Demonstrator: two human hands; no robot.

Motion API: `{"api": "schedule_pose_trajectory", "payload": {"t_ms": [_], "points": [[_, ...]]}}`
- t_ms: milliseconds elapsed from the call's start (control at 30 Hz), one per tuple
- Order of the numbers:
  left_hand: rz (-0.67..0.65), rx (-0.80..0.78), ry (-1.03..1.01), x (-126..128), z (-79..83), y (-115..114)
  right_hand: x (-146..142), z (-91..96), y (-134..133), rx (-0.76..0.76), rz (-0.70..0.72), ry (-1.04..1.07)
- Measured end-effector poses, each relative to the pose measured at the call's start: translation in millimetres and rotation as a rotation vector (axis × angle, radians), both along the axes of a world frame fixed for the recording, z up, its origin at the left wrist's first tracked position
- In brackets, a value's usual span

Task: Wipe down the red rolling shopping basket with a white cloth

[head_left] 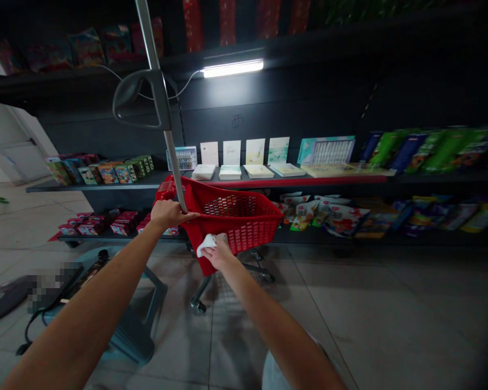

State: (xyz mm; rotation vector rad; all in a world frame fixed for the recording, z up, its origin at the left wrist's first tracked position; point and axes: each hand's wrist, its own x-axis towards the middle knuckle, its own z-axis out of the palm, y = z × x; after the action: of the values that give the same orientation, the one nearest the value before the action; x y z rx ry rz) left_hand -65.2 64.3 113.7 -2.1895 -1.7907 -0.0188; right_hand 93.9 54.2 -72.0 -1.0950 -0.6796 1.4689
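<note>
A pale tiled shop floor [361,325] is spreading out beneath long dark metal shelving [276,103], and a bright white tube light [232,68] is shining from the shelf back near the top. Along the middle shelf, pale rectangular books [231,160] are standing upright behind flat-lying copies, while green and blue packets [427,151] are crowding the right end and small colourful boxes [101,172] are lining the left end. Printed snack bags [325,214] are filling the lower shelf on the right, and red boxes [97,223] are stacked on the lower shelf on the left. A blue-grey plastic stand [136,330] is sitting on the floor at lower left, beside a pixelated, unreadable patch [52,284]. A red plastic shopping basket with a perforated mesh side [238,227] is riding on a wheeled metal base [199,303] just in front of the lower shelf, with a tall grey pole [156,70] and looped handle [134,97] rising from it. The left hand [171,214] is clamping closed over the basket's upper edge at the foot of the pole, and the right hand [219,253] is closing around a small white cloth [207,245], pressing it against the basket's near side
</note>
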Motion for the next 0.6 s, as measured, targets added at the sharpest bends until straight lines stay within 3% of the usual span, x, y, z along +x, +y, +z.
{"api": "schedule_pose_trajectory", "payload": {"t_ms": [133, 233, 333, 500, 600], "points": [[-0.013, 0.005, 0.008, -4, 0.2, 1, 20, 39.5, -3, 0.055, 0.062, 0.366], [-0.003, 0.010, 0.017, -5, -0.3, 1, 35, 50.1, -4, 0.111, 0.009, 0.329], [0.015, 0.012, 0.025, -4, -0.7, 2, 35, 34.9, -5, 0.059, -0.044, 0.213], [0.006, 0.031, 0.039, -1, 0.6, 0, 13, -8.4, -11, -0.203, -0.023, 0.210], [0.006, 0.030, 0.034, 0, 2.3, -2, 15, -16.6, -10, -0.234, -0.010, 0.234]]}}
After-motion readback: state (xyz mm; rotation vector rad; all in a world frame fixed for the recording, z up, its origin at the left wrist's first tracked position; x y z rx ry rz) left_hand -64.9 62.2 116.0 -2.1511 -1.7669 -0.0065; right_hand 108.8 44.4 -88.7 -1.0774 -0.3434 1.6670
